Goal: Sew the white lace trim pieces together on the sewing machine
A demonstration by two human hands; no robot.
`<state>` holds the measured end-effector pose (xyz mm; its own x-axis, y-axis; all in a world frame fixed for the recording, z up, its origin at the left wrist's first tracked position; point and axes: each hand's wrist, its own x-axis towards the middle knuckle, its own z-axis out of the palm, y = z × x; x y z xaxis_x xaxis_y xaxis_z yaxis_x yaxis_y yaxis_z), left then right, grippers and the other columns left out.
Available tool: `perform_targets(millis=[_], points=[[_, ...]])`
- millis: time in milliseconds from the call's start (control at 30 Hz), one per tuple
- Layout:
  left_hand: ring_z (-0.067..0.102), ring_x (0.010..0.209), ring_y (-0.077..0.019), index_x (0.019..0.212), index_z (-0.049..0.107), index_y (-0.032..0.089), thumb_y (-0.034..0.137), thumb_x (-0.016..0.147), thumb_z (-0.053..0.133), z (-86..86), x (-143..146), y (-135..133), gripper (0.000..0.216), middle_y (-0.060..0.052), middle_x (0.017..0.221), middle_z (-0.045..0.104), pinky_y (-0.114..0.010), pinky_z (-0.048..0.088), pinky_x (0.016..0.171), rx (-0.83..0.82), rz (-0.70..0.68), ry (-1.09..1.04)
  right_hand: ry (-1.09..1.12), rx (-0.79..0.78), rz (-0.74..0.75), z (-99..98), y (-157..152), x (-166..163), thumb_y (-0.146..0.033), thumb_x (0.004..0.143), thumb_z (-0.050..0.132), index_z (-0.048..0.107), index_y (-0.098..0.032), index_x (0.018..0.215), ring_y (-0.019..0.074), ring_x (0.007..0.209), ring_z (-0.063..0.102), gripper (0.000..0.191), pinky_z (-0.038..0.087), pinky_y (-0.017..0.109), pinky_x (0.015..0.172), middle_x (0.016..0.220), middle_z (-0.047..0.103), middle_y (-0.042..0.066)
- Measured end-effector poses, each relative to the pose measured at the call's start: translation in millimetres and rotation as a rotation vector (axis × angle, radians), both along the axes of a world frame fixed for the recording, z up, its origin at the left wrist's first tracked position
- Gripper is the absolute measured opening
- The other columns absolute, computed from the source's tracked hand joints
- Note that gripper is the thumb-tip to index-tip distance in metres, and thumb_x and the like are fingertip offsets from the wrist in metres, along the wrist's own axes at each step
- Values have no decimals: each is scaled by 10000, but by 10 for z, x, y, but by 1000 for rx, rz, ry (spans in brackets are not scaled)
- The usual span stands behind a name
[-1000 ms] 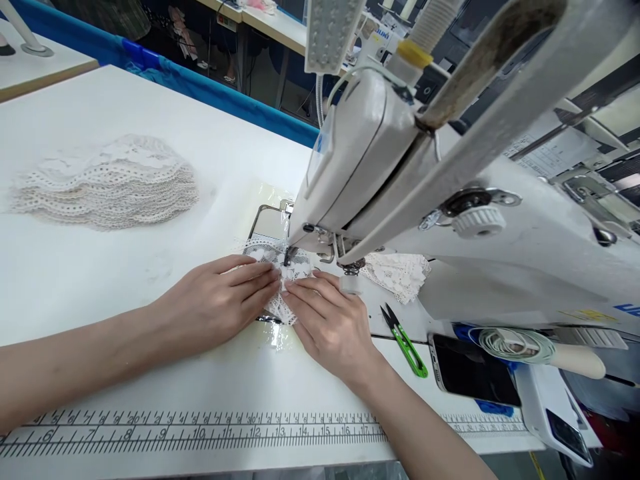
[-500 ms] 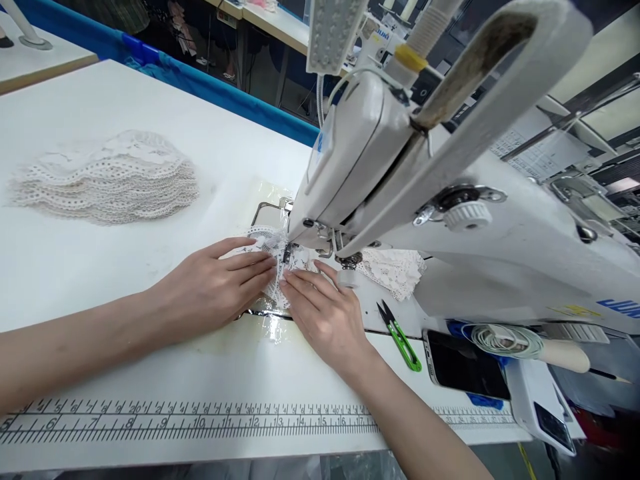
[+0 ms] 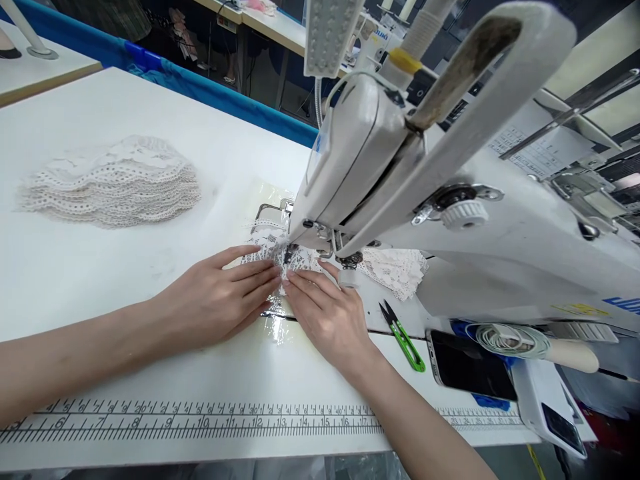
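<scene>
White lace fabric [image 3: 265,241] lies under the presser foot [image 3: 288,253] of a white sewing machine [image 3: 345,153]. My left hand [image 3: 225,293] rests flat on the lace just left of the foot, fingers stretched out. On the near right side of the foot, my right hand [image 3: 327,307] presses the lace with its fingers extended. The two hands' fingertips nearly meet in front of the needle area. Part of the lace is hidden under the fingers. Another stretch of lace [image 3: 395,270] lies to the right, beneath the machine arm.
A stack of lace pieces [image 3: 113,183] lies at the left. Green thread snips [image 3: 404,340], a black-screened phone [image 3: 470,365] and a coil of pale cord [image 3: 510,340] lie at the right. A printed ruler [image 3: 200,423] runs along the front edge.
The lace has fed away from me under the foot, with more showing behind it and less in front. Both hands stay on it, the left slightly farther right.
</scene>
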<state>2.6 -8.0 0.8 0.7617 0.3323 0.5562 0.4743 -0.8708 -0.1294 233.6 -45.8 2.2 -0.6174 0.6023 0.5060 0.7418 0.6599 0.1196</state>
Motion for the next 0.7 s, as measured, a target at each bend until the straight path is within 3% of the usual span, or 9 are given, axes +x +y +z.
perform_targets(millis=[167,700], points=[[737,1167,-189,1210,738,155,262,1104,434,-42,29,68,340,-31,1214,791,-413,411,1212,-59,10,-16,18,-2,-24,-5,38,0,-103,1013,610,792,-149,1078,188,993,774,198,583,369,980,1185,804,61],[754,1124,-222,1174,722,119,266,1100,467,-35,2,78,304,-79,1180,801,-473,361,1222,-19,22,14,56,-50,-87,38,4,-32,-250,1056,595,772,-162,1109,198,952,754,205,544,410,1022,1198,800,28]])
